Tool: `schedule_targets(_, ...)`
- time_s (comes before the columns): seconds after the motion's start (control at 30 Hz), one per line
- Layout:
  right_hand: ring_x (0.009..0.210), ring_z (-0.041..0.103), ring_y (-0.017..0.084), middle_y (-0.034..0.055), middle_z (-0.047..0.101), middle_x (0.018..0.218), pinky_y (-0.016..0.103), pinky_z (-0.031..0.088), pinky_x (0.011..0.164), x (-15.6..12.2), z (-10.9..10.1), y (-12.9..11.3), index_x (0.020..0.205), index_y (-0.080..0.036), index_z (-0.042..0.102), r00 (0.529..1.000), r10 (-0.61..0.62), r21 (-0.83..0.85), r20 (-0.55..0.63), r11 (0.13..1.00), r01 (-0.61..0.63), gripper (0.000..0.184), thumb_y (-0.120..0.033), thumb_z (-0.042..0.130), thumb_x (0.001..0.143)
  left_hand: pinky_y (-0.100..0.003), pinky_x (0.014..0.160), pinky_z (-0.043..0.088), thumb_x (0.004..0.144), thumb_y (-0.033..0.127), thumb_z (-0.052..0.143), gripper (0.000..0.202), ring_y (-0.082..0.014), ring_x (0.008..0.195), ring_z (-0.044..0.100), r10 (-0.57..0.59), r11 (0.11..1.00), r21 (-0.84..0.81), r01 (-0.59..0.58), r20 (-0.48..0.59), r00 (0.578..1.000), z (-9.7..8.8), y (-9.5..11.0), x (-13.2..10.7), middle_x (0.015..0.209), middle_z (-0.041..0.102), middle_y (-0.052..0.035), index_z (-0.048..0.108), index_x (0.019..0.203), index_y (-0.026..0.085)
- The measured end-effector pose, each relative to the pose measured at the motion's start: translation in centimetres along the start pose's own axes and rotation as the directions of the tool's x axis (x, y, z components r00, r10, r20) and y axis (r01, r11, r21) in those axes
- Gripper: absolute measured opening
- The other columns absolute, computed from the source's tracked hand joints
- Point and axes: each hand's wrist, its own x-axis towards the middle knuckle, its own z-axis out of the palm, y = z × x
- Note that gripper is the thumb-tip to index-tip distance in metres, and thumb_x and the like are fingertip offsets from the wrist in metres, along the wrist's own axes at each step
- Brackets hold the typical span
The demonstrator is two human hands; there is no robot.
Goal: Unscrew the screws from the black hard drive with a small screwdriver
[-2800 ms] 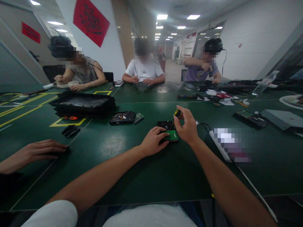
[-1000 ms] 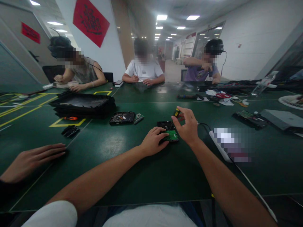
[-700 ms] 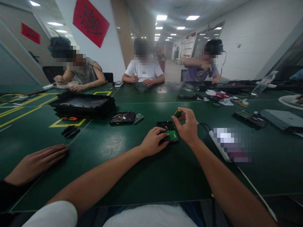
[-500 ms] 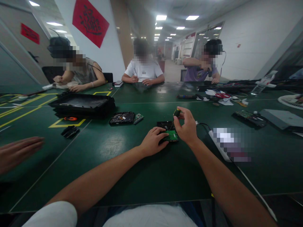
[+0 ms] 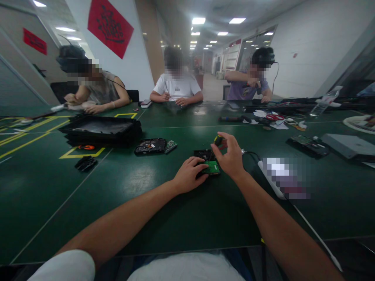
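In front of me on the green table lies a hard drive (image 5: 202,155) with a black casing and a green circuit board (image 5: 213,168) on its near half. My left hand (image 5: 189,175) grips the drive from the left, fingers over the board and thumb along the near edge. Above the drive's right side, my right hand (image 5: 231,156) pinches the yellow-and-black handle of a screwdriver (image 5: 217,139). Its thin shaft points down to the drive; the exact spot the tip touches is too small to make out.
Left of the drive lie another hard drive (image 5: 150,146), a small circuit board (image 5: 170,146), black trays (image 5: 101,130) and black parts (image 5: 86,163). On the right are a white power strip (image 5: 271,181), a drive (image 5: 307,146) and a grey box (image 5: 348,149). Three people sit opposite.
Another person's hand at the left edge has gone out of view. My right hand and the screwdriver have shifted slightly, with the fingers placed differently on the handle. My left hand stays on the drive.
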Motion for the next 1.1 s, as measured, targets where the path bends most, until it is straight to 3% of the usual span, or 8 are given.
schedule_targets(0.23, 0.096, 0.069, 0.025, 0.0115, 0.067, 0.128, 0.047, 0.061, 0.089, 0.04, -0.1, -0.34, 0.142, -0.026, 0.051, 0.999, -0.006, 0.002, 0.039, 1.0, 0.006, 0.046, -0.029, 0.058, 0.097, -0.055, 0.108, 0.05, 0.095, 0.039, 0.066, 0.038, -0.0321, 0.127, 0.056, 0.003, 1.0, 0.004, -0.003, -0.002, 1.0, -0.23, 0.19, 0.1, 0.133, 0.063, -0.0128, 0.068, 0.13, 0.025)
schedule_targets(0.47, 0.09, 0.066, 0.025, 0.0113, 0.066, 0.118, 0.045, 0.061, 0.081, 0.06, -0.09, -0.1, 0.14, -0.024, 0.053, 1.0, -0.009, -0.048, 0.026, 0.999, 0.01, 0.047, -0.033, 0.064, 0.095, -0.055, 0.109, 0.05, 0.094, 0.039, 0.068, 0.038, -0.0321, 0.127, 0.056, 0.0, 1.0, 0.0, 0.0, 0.004, 1.0, -0.09, 0.04, 0.03, 0.133, 0.063, -0.0127, 0.068, 0.13, 0.025)
schedule_targets(0.63, 0.096, 0.067, 0.025, 0.0123, 0.064, 0.127, 0.047, 0.061, 0.089, 0.04, -0.14, -0.01, 0.143, -0.025, 0.051, 0.999, 0.003, -0.015, 0.037, 1.0, -0.002, 0.048, -0.027, 0.058, 0.096, -0.056, 0.109, 0.05, 0.095, 0.04, 0.067, 0.038, -0.0321, 0.128, 0.056, -0.005, 1.0, -0.003, 0.005, 0.008, 1.0, -0.18, 0.15, 0.08, 0.133, 0.063, -0.0129, 0.068, 0.13, 0.025)
schedule_targets(0.83, 0.095, 0.067, 0.025, 0.0117, 0.063, 0.123, 0.045, 0.062, 0.081, 0.12, -0.18, -0.1, 0.137, -0.025, 0.055, 1.0, 0.007, -0.016, 0.016, 1.0, -0.006, 0.044, -0.035, 0.065, 0.095, -0.055, 0.109, 0.05, 0.095, 0.039, 0.067, 0.037, -0.0322, 0.128, 0.056, 0.002, 1.0, -0.008, -0.002, 0.001, 1.0, -0.22, 0.19, 0.07, 0.134, 0.063, -0.0128, 0.068, 0.13, 0.025)
schedule_targets(0.97, 0.1, 0.068, 0.025, 0.013, 0.063, 0.129, 0.045, 0.062, 0.086, 0.05, -0.08, -0.15, 0.14, -0.024, 0.054, 1.0, 0.009, 0.017, 0.016, 1.0, -0.009, 0.044, -0.03, 0.059, 0.097, -0.055, 0.11, 0.049, 0.095, 0.041, 0.066, 0.039, -0.0322, 0.129, 0.056, -0.004, 1.0, -0.009, 0.004, 0.011, 1.0, -0.19, 0.11, 0.05, 0.134, 0.063, -0.0124, 0.068, 0.131, 0.026)
schedule_targets(1.1, 0.095, 0.067, 0.024, 0.013, 0.064, 0.127, 0.044, 0.062, 0.081, -0.04, -0.03, -0.07, 0.139, -0.023, 0.054, 1.0, 0.02, -0.016, -0.009, 1.0, -0.02, 0.046, -0.031, 0.063, 0.094, -0.054, 0.11, 0.049, 0.096, 0.041, 0.066, 0.039, -0.0318, 0.129, 0.056, -0.002, 1.0, -0.013, 0.002, 0.012, 1.0, -0.16, 0.04, 0.02, 0.135, 0.063, -0.0127, 0.068, 0.131, 0.025)
